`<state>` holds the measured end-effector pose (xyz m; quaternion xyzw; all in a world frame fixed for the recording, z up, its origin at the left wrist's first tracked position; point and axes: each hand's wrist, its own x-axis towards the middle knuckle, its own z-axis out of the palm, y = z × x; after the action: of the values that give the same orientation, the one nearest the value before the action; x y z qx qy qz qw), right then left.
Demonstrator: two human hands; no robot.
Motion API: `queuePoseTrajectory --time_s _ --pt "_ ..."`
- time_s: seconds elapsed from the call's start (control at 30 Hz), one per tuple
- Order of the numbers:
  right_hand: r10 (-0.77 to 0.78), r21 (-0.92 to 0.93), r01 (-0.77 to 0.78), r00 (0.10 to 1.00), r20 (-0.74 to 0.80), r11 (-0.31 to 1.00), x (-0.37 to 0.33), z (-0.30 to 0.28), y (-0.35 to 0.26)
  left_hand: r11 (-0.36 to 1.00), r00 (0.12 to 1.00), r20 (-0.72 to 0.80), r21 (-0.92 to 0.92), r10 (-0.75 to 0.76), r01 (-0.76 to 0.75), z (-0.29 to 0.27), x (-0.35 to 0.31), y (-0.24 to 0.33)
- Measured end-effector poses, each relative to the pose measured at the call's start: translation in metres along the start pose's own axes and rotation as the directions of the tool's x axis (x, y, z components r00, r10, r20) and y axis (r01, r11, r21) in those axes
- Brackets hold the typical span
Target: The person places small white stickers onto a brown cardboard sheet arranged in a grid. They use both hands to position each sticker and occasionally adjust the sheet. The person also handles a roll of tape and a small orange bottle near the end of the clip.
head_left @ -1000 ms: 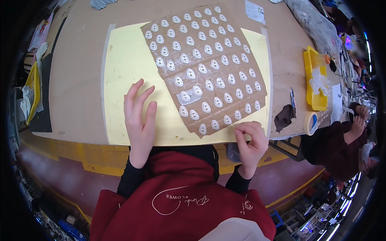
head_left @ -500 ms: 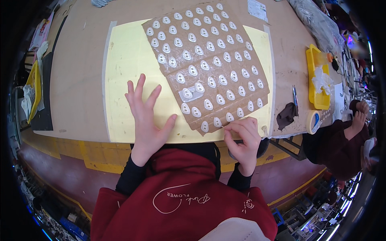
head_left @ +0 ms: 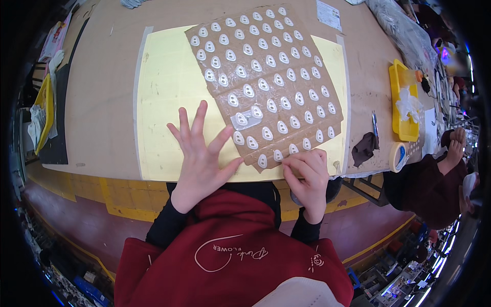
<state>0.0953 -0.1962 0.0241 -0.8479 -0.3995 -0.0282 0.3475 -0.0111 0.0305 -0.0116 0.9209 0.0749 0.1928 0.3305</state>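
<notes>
A brown sheet [head_left: 286,141] lies turned at an angle on a pale yellow sheet [head_left: 166,87]. Rows of small white oval pieces [head_left: 262,161], each with dark holes, cover the brown sheet. A clear patch [head_left: 248,118] sits over its lower left part. My left hand [head_left: 200,156] is open, fingers spread above the yellow sheet, its thumb close to the brown sheet's lower left corner. At the near edge of the brown sheet, my right hand [head_left: 311,179] is closed in a pinch beside the lowest white pieces. Whatever lies between those fingertips is hidden.
On the right are a yellow tray [head_left: 407,134] holding crumpled plastic, a dark cloth [head_left: 364,148], a slim pen-like tool [head_left: 375,124] and a tape roll [head_left: 397,156]. Another yellow tray [head_left: 49,112] stands far left. Another person's hand [head_left: 453,152] shows at the right.
My left hand has moved right, its thumb and index finger now near the brown sheet's edge. My right hand stays almost in place, still pinched. The view has shifted slightly.
</notes>
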Motion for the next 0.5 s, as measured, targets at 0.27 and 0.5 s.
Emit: queuePoseTrajectory --time_s 0.27,0.5 --pt "-0.098 -0.042 0.098 0.995 0.001 0.994 -0.002 0.000 0.003 0.982 0.974 0.141 0.039 0.177 -0.184 0.026 0.003 0.040" --pt "-0.111 -0.037 0.110 0.994 -0.022 0.993 -0.005 0.003 0.005 0.985 0.965 0.212 0.034 0.157 -0.168 0.026 0.009 0.041"
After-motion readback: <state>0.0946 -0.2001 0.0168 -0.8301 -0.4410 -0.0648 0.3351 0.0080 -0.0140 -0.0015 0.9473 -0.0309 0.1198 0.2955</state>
